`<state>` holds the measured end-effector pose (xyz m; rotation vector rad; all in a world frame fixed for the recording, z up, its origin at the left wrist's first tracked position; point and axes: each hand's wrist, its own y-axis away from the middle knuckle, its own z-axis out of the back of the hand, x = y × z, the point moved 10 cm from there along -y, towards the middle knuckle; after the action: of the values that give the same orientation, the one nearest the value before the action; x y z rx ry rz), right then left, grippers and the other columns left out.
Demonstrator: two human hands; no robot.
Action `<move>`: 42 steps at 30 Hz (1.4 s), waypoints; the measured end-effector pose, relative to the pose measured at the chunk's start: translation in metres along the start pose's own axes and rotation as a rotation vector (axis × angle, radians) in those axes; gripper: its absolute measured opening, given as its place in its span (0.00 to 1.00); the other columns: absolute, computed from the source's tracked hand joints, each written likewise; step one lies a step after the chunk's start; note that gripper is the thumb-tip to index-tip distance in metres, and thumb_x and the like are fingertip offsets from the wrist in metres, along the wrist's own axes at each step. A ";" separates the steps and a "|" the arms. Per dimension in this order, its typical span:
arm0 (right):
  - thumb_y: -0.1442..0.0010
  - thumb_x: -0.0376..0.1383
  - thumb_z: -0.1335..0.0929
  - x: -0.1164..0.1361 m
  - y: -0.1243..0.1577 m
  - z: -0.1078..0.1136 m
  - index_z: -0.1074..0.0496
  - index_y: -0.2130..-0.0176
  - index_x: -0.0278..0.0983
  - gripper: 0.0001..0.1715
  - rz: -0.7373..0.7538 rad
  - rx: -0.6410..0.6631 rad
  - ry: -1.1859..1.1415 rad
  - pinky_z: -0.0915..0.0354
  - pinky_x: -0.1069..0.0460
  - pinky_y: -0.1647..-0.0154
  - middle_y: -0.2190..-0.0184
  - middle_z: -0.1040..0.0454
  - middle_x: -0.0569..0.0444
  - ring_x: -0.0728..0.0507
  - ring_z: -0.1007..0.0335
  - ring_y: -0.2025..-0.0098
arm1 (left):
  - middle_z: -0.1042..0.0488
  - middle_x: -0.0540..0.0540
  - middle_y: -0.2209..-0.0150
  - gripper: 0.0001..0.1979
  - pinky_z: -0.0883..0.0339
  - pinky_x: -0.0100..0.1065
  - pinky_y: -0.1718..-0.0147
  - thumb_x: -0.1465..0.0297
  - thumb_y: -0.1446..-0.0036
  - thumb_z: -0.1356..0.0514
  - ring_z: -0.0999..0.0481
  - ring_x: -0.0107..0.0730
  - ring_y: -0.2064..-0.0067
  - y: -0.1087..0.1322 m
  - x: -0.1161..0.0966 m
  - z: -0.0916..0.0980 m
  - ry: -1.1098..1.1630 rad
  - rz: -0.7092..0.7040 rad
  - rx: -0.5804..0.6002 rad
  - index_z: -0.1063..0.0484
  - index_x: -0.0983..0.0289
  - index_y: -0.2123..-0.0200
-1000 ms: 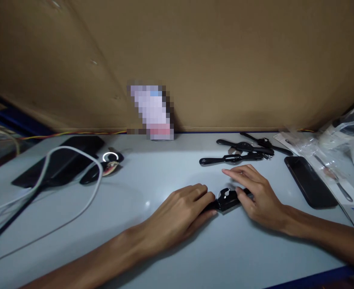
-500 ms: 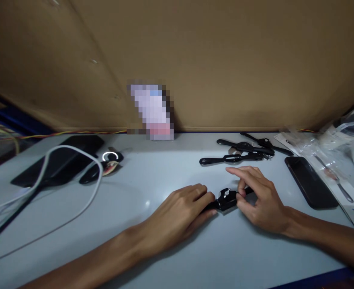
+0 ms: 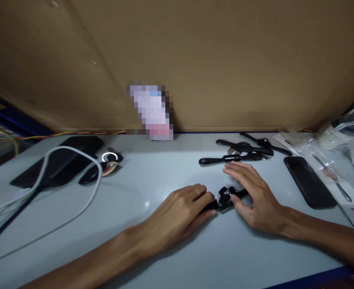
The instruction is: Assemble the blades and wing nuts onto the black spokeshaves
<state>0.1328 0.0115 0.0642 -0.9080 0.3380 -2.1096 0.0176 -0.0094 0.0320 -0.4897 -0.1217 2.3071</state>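
Note:
A black spokeshave (image 3: 225,198) with a silver screw in its middle lies on the table in front of me. My left hand (image 3: 189,208) is closed around its left handle, which the fingers mostly cover. My right hand (image 3: 258,200) is over the other end, fingers stretched out and apart. Its thumb tip touches the silver screw (image 3: 227,192) or lies right beside it. Part of the right handle (image 3: 242,193) shows between thumb and fingers. Behind my right hand lie several more black spokeshaves (image 3: 214,161), grouped together.
At the right lie a dark phone (image 3: 311,182) and clear plastic packaging with a card (image 3: 342,192). To the left are a black box-like device (image 3: 59,164), a looped white cable (image 3: 97,172) and a small item with a bright ring (image 3: 109,157). A cardboard panel (image 3: 225,64) stands behind the table.
My right hand has loosened from the right handle, its curled finger straightening out. The thumb has moved left to the screw, which looks turned. My left hand keeps its place.

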 end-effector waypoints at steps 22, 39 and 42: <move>0.30 0.35 0.34 -0.051 -0.027 0.033 0.26 0.43 0.37 0.18 -0.209 0.062 0.595 0.34 0.40 0.43 0.46 0.25 0.44 0.35 0.34 0.43 | 0.25 0.53 0.67 0.12 0.33 0.35 0.74 0.68 0.27 0.49 0.25 0.37 0.71 0.002 -0.008 0.006 0.053 -0.070 -0.062 0.27 0.59 0.60; 0.30 0.32 0.36 -0.170 -0.019 0.091 0.29 0.37 0.40 0.23 -0.574 0.259 0.714 0.35 0.48 0.44 0.46 0.22 0.45 0.38 0.26 0.43 | 0.29 0.52 0.64 0.22 0.33 0.34 0.72 0.73 0.28 0.50 0.26 0.35 0.68 0.002 -0.015 0.005 0.031 -0.122 -0.044 0.35 0.54 0.35; 0.30 0.34 0.34 -0.179 -0.016 0.095 0.30 0.39 0.36 0.21 -0.611 0.265 0.712 0.33 0.45 0.44 0.48 0.22 0.43 0.38 0.26 0.45 | 0.29 0.52 0.65 0.20 0.33 0.33 0.72 0.73 0.29 0.48 0.26 0.35 0.68 0.000 -0.013 0.005 0.037 -0.099 -0.040 0.32 0.54 0.37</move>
<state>0.2668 0.1640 0.0514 -0.0601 0.1258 -2.9229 0.0235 -0.0184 0.0409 -0.5342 -0.1707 2.2017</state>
